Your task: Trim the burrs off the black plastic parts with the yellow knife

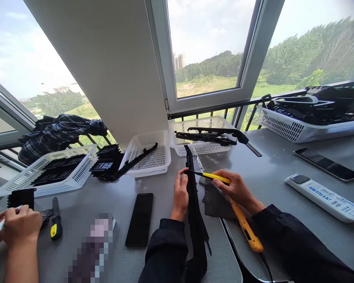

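A long black plastic trim piece (194, 208) stretches away from me, narrow at its far end. Wrapped around its upper part is my left hand (181, 192), fingertips near the edge. My right hand (236, 188) is closed on a slim yellow-handled tool (216, 178). Its thin dark tip reaches the trim piece beside my left fingertips; the exact kind of tool is unclear. Under my right wrist lies an orange corded tool (246, 228), its front end hidden. A dark grey cloth (216, 200) is spread beneath my right hand, next to a small wire stand (208, 173).
White baskets (147, 171) with black parts line the window side. A black phone (140, 220) lies left of my arm. At right are another phone (327, 164) and a white labelled device (324, 196). A co-worker's hands (22, 228) hold a marker at far left, near a yellow-black knife (56, 224).
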`<state>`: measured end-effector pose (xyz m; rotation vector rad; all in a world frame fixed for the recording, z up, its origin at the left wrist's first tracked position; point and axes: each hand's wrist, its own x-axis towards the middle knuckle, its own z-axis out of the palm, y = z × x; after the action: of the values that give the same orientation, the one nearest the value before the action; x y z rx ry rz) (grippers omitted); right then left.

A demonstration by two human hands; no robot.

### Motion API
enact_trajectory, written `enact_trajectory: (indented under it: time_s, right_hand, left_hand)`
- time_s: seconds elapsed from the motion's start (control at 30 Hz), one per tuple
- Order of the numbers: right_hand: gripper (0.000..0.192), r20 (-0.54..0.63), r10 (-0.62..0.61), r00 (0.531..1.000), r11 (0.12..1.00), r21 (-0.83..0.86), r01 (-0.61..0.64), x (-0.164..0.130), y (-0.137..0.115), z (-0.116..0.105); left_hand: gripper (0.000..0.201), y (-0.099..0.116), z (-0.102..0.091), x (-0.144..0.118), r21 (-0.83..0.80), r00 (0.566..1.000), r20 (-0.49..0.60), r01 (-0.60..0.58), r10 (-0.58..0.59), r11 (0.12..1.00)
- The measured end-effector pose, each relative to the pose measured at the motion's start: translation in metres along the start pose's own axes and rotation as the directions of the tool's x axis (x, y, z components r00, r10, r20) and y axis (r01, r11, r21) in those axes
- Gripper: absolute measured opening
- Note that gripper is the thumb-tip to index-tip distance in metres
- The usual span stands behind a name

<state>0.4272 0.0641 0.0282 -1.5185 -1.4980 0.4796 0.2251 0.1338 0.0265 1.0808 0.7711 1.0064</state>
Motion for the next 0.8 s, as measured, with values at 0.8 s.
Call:
enact_trajectory:
  time_s: [0.8]
  right_hand:
    - [0.031, -0.006, 0.012, 1.000, 0.999, -0.036, -0.013, -0.001, -0.006, -0.006]
  left_hand:
    - [0.051, 0.007, 0.000, 0.001, -0.095, 0.999, -0.048, 0.009, -0.013, 0.995]
